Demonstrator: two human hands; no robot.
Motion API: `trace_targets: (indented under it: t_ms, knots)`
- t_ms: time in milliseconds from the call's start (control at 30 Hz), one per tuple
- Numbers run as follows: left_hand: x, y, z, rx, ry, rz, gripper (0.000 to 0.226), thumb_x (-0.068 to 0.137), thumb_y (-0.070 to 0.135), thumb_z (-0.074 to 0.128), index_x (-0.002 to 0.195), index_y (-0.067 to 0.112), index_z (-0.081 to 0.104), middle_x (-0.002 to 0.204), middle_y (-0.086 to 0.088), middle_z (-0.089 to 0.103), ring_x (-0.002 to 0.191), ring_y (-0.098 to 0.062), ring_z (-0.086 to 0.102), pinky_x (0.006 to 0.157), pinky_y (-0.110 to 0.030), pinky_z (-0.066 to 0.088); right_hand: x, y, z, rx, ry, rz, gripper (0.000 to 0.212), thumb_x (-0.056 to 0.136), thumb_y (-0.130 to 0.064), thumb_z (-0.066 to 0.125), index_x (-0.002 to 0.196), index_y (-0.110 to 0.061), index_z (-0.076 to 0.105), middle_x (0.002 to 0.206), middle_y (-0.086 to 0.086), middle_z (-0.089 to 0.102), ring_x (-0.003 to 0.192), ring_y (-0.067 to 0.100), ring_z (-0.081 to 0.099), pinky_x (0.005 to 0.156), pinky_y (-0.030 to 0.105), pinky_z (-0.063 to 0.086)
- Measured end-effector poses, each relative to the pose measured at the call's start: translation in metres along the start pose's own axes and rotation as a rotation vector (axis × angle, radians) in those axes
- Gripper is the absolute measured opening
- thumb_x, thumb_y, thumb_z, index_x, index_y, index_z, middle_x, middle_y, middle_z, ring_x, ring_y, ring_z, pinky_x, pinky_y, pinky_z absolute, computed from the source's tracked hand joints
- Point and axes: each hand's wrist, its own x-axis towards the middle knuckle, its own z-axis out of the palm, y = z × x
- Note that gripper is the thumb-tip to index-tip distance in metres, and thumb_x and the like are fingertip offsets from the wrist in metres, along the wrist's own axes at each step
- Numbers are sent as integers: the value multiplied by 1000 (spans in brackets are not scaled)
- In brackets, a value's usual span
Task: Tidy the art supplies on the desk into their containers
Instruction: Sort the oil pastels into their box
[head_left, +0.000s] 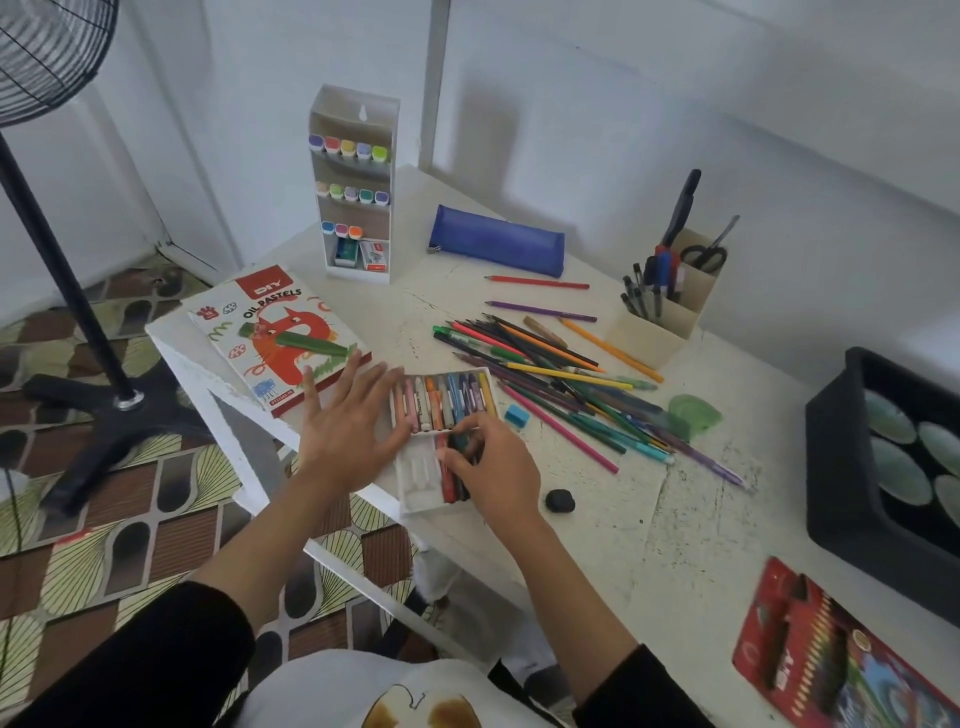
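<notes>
The white pastel tray (418, 475) lies at the centre of the frame, near the worktop's (623, 525) front edge. Its long axis runs up-frame with a slight lean to the right. The upper row of pastels (441, 400) lies along that axis, ends pointing away from the person. In the lower half the left slots are bare, and the lower pastels (447, 478), red and dark, sit on the right side, also lengthwise. The right hand (491, 465) is curled over these, thumb and fingertips pinching the dark ones. The left hand (350, 423) is flat and spread wide, holding nothing, its fingertips at the tray's upper left edge. Just up-left lies the oil pastels box (280, 338), set diagonally. To the tray's right the coloured pencils (561, 384) lie in a loose heap, mostly slanting down to the right, with a blue eraser (517, 415) between heap and tray. A black lump (560, 500) sits beside the right hand. Farther up stand a marker rack (356, 187), a blue pencil case (496, 247) and a beige pen holder (660, 317).
</notes>
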Motion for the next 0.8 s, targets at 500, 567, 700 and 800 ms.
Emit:
trace_targets:
  t_ms: [500,567,700,800]
  knots:
    - [0,3,-4,8,-34,-15,78,82,68,1,149,32,17,156,9,18,145,-12,-12,109,-55,-22,14,5,-9,21,-157,14,17,85,-41,64,98,-34,56,73,-13,56,66,4,54,62,23,49]
    - [0,2,-3,10,-41,-16,79,81,69,0,149,32,16,157,8,17,145,-13,-13,109,-55,-24,26,5,-25,166,-239,62,11,88,-33,62,98,-27,63,77,-8,63,65,5,56,62,22,52]
    - [1,2,-3,4,-43,-18,79,81,70,0,149,33,17,157,9,18,145,-13,-12,107,-53,-28,65,17,-61,253,-143,112,6,90,-18,61,93,-19,67,81,-1,69,70,10,62,64,23,51]
    - [1,2,-4,-3,-35,-18,79,81,70,0,149,33,17,157,8,18,145,-14,-13,104,-51,-31,103,32,-82,125,-2,126,12,90,-16,62,96,-11,71,84,1,68,73,10,58,68,23,44]
